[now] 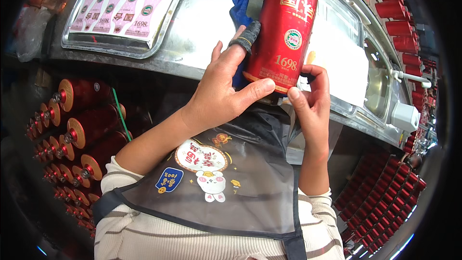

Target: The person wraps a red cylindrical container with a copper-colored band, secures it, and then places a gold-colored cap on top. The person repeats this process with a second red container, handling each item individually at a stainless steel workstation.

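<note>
While between fingers, bottle near edge

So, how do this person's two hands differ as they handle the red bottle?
The left hand wears a grey finger cover on one finger; the visible fingers of the right hand are bare.

The left hand spreads along the bottle's left side, while the right hand is more curled, at its lower right corner.

Both have the thumb at the lower end of the red bottle.
</note>
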